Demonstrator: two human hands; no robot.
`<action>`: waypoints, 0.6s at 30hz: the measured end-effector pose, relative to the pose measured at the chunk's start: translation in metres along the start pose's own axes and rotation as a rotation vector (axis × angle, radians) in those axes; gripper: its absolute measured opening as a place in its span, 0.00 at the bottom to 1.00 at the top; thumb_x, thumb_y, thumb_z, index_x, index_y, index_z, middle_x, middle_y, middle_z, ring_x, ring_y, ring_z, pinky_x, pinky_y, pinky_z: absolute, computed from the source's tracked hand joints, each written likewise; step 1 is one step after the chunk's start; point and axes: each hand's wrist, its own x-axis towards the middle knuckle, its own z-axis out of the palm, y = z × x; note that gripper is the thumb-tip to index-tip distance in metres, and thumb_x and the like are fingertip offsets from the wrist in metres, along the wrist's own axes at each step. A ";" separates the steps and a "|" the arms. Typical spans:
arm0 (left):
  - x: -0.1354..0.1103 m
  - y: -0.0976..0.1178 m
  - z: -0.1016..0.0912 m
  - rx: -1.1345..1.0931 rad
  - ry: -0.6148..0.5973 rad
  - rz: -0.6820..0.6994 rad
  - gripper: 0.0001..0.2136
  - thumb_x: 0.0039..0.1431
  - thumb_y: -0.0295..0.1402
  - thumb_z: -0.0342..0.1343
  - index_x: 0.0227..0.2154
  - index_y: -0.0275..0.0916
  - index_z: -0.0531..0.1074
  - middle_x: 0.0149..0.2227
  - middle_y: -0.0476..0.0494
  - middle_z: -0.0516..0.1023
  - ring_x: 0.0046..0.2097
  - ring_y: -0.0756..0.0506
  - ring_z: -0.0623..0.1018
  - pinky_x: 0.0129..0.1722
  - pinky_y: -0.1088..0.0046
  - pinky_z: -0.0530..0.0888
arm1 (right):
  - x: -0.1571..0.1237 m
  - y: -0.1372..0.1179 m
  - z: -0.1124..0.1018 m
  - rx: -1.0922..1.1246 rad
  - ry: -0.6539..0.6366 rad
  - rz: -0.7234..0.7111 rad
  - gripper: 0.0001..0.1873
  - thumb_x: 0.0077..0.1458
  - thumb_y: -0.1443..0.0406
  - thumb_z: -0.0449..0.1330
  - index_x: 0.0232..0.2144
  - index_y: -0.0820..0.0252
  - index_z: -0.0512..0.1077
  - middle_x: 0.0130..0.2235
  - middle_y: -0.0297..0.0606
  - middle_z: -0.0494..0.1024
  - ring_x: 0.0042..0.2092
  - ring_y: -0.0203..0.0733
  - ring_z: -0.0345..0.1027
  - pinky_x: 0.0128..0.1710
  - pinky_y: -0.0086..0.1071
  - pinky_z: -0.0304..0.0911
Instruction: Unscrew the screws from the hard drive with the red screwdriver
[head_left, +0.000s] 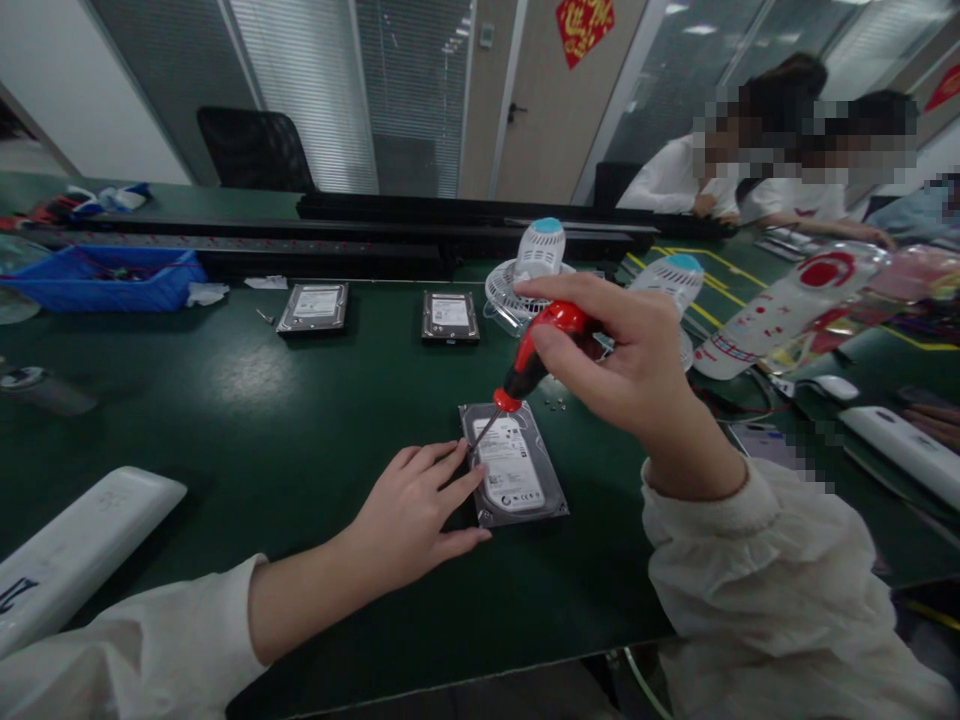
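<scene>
A silver hard drive [517, 470] with a white label lies flat on the green table [247, 400] in front of me. My left hand [420, 515] rests against the drive's left edge, fingers stretched out and touching it. My right hand [630, 365] is closed round the red handle of a screwdriver [525, 375]. The screwdriver tilts down to the left, its tip on the drive's left rim near my left fingertips. A few tiny screws [556, 404] lie just beyond the drive.
Two more hard drives [313, 307] [450, 316] lie farther back, with small white fans [536, 262] [675, 280] behind. A blue bin [112, 278] stands far left, a white device [75, 545] near left. Clutter and seated people [750, 150] fill the right.
</scene>
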 end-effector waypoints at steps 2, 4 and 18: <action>-0.001 0.000 0.001 -0.005 0.006 0.000 0.30 0.64 0.49 0.64 0.63 0.36 0.73 0.64 0.27 0.74 0.63 0.28 0.74 0.54 0.46 0.76 | 0.000 0.001 -0.001 0.011 -0.032 -0.055 0.20 0.64 0.64 0.56 0.55 0.59 0.77 0.41 0.36 0.84 0.30 0.34 0.71 0.32 0.31 0.66; -0.001 0.000 0.001 -0.006 0.009 0.001 0.30 0.65 0.49 0.64 0.63 0.36 0.73 0.64 0.27 0.74 0.63 0.28 0.74 0.54 0.46 0.76 | 0.000 0.001 -0.002 0.010 -0.051 -0.066 0.21 0.65 0.63 0.56 0.57 0.60 0.76 0.41 0.37 0.84 0.30 0.34 0.70 0.33 0.32 0.66; 0.001 0.000 0.001 0.021 0.013 0.006 0.30 0.64 0.50 0.64 0.62 0.37 0.74 0.64 0.28 0.75 0.62 0.29 0.75 0.54 0.49 0.76 | 0.001 -0.002 -0.003 -0.070 -0.101 -0.026 0.22 0.65 0.55 0.60 0.56 0.58 0.74 0.34 0.33 0.81 0.24 0.30 0.63 0.26 0.29 0.60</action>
